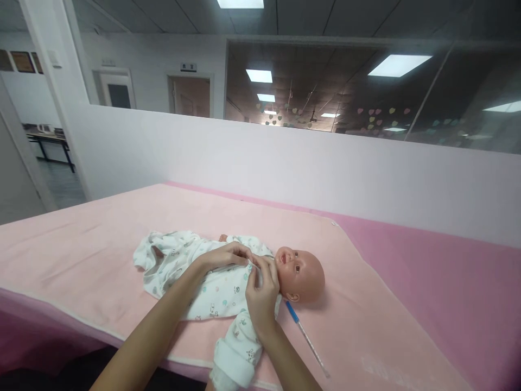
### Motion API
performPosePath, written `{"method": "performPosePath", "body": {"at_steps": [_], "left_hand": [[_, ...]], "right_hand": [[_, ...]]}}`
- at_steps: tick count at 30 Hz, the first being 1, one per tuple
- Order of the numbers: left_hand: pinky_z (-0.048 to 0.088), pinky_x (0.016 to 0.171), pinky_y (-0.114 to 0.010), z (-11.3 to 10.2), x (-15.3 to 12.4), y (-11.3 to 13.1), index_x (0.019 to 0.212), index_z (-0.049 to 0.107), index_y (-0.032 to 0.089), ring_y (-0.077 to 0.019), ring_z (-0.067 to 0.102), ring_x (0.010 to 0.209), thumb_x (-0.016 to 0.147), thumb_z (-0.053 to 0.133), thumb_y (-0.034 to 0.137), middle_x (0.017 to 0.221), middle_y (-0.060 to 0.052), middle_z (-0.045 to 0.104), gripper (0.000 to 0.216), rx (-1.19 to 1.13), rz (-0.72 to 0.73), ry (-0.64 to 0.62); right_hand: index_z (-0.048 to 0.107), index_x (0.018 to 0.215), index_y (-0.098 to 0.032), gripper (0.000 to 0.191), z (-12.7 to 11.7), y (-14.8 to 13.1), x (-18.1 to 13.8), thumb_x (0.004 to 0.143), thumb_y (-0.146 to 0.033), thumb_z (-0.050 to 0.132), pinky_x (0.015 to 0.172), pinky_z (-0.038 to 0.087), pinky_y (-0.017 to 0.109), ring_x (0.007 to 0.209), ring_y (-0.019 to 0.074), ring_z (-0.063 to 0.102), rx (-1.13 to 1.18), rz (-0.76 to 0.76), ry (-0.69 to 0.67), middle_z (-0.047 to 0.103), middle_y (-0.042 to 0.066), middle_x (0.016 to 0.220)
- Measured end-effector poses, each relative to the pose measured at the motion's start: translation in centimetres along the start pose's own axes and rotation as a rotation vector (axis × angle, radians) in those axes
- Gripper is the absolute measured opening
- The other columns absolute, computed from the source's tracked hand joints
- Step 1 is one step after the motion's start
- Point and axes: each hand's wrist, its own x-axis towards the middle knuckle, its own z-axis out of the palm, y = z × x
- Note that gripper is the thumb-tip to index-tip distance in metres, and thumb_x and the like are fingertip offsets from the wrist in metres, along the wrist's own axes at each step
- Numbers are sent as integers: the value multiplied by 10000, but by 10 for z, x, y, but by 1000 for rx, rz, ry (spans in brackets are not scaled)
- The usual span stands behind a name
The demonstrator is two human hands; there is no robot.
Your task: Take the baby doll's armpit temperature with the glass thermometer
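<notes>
A baby doll (pixel 307 277) lies on its back, its head to the right, dressed in a white patterned romper (pixel 222 296). Over the doll's upper chest my left hand (pixel 230 255) pinches the romper's fabric near the neckline. Close against it, my right hand (pixel 262 285) pinches the same front edge from the nearer side. The fingertips of both hands almost meet, and a bit of the edge shows between them. Whether a snap sits under the fingers I cannot tell. One sleeve reaches toward me beneath my right wrist.
A thin clear stick with a blue end (pixel 307 339) lies just right of the doll's head. Under everything spreads a pale pink cover (pixel 101 239) over a brighter pink surface (pixel 448 271). Behind stands a low white wall (pixel 285 163) with glass above it.
</notes>
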Motion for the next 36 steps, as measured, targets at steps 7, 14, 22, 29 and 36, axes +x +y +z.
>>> {"method": "performPosePath", "body": {"at_steps": [7, 14, 22, 29, 36], "left_hand": [[384, 703, -238, 3, 1, 0, 791, 599, 145, -153, 513, 760, 666, 583, 174, 765, -9, 571, 130, -84, -59, 37], [361, 666, -217, 5, -2, 3, 814, 551, 154, -124, 496, 721, 640, 573, 98, 762, -4, 556, 185, -180, -15, 16], [367, 651, -217, 2, 0, -3, 828, 548, 150, -131, 519, 736, 619, 560, 71, 792, -19, 587, 223, -218, 5, 4], [388, 658, -227, 2, -1, -2, 867, 554, 147, -134, 525, 710, 630, 568, 83, 771, -20, 594, 246, -202, 11, 8], [379, 663, -228, 4, -3, 1, 838, 561, 144, -135, 525, 707, 635, 575, 99, 762, -20, 606, 207, -161, 39, 8]], "right_hand": [[593, 959, -199, 203, 3, 4, -1, 876, -204, 408, 777, 478, 333, 889, 173, 547, -24, 28, 31, 581, 66, 916], [513, 1103, -165, 258, 4, 9, -2, 874, -233, 415, 701, 494, 291, 827, 169, 579, 19, 124, 28, 602, 76, 891], [505, 1142, -174, 304, 2, 5, -3, 847, -190, 438, 747, 480, 305, 862, 178, 574, -51, 61, -44, 612, 74, 920], [557, 997, -173, 213, 3, 7, -3, 812, -165, 451, 741, 464, 316, 838, 179, 561, -159, -19, -43, 616, 62, 880], [533, 913, -179, 166, 3, 6, -3, 773, -137, 453, 693, 449, 310, 779, 181, 543, -176, 3, -41, 585, 48, 818]]}}
